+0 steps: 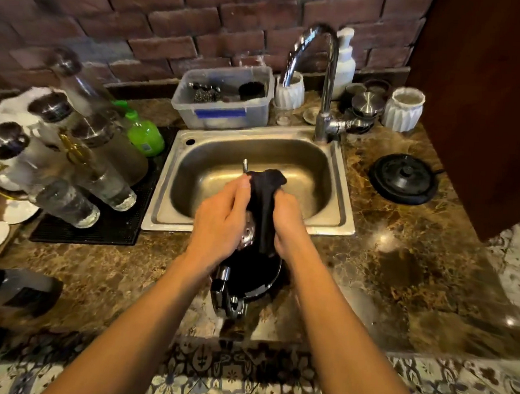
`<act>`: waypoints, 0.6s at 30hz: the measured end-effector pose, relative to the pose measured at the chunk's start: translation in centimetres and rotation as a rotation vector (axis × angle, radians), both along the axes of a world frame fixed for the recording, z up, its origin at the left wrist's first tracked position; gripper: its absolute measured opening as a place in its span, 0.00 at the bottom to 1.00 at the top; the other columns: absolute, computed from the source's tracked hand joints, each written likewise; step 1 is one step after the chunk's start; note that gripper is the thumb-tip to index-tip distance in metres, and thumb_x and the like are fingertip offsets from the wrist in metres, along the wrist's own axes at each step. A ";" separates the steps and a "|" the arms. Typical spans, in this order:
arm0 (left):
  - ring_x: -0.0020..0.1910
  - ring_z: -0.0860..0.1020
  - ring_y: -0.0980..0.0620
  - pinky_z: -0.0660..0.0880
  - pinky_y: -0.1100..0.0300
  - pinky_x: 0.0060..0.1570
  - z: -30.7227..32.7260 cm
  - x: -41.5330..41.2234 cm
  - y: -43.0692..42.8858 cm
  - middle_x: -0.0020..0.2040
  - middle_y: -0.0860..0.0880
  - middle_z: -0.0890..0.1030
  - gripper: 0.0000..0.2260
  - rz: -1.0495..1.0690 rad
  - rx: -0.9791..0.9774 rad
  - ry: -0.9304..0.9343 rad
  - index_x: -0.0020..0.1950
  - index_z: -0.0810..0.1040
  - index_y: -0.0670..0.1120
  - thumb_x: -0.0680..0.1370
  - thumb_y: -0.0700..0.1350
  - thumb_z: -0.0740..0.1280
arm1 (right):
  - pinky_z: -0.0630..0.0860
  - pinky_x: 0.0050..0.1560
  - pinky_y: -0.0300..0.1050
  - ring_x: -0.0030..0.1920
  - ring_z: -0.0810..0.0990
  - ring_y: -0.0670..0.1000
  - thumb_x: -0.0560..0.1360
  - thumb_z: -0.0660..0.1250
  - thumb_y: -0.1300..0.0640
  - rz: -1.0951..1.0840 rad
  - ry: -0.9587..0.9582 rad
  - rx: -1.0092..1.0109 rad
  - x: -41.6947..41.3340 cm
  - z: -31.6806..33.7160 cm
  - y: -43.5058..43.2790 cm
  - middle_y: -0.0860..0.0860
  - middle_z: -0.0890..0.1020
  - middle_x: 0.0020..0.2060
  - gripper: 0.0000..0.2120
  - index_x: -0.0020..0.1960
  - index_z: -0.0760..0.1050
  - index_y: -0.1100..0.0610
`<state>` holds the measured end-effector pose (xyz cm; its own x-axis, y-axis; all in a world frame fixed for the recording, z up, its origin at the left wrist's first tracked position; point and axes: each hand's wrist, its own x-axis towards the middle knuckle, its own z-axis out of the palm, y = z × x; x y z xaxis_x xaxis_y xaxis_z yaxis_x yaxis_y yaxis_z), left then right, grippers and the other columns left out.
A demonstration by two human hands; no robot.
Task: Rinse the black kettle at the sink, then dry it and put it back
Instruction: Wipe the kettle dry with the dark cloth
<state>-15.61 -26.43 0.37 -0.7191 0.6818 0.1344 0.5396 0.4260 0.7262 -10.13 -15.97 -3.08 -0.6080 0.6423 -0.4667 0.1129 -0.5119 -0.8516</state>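
Note:
The black kettle [249, 277] rests on the counter's front edge just before the sink [341, 198], its handle [225, 295] toward me. A thin metal spout [244, 166] pokes up behind my fingers. My left hand [220, 222] grips the kettle's shiny upper part [247, 237]. My right hand [287, 223] is closed on a black cloth [264, 203], which drapes over the top of the kettle between both hands. Most of the kettle's top is hidden by the hands and the cloth.
The round black kettle base [403, 178] lies on the marble counter right of the sink. The tap [327, 79] arches over the basin, no water visible. A plastic tub [225, 103] stands behind, green soap bottle [143, 136] and upturned glasses [72, 167] at left, a cabinet [486, 104] at right.

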 end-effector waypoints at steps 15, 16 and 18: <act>0.42 0.79 0.51 0.75 0.59 0.43 13.9 -3.2 -5.3 0.41 0.49 0.83 0.03 0.115 0.569 -0.666 0.45 0.83 0.47 0.76 0.45 0.73 | 0.78 0.58 0.51 0.48 0.88 0.54 0.80 0.45 0.30 0.177 0.497 -0.307 3.5 17.1 -4.7 0.56 0.88 0.50 0.41 0.47 0.89 0.57; 0.42 0.79 0.51 0.75 0.59 0.44 14.7 -3.5 -6.0 0.41 0.48 0.83 0.02 0.099 0.570 -0.623 0.45 0.84 0.46 0.75 0.43 0.74 | 0.75 0.62 0.53 0.52 0.87 0.56 0.79 0.46 0.28 0.189 0.492 -0.297 3.5 17.7 -5.4 0.58 0.87 0.53 0.42 0.51 0.88 0.59; 0.42 0.80 0.52 0.76 0.58 0.46 16.1 -4.2 -7.4 0.40 0.48 0.83 0.03 0.085 0.568 -0.568 0.43 0.84 0.47 0.73 0.40 0.75 | 0.71 0.69 0.56 0.60 0.84 0.59 0.77 0.48 0.27 0.241 0.498 -0.306 3.2 18.4 -6.3 0.61 0.83 0.62 0.44 0.62 0.82 0.62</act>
<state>-19.85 -33.84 16.51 -0.8277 0.5595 0.0426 0.0058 -0.0674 0.9977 -6.95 -22.30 15.28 -0.9105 0.3426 -0.2316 -0.1167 -0.7501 -0.6510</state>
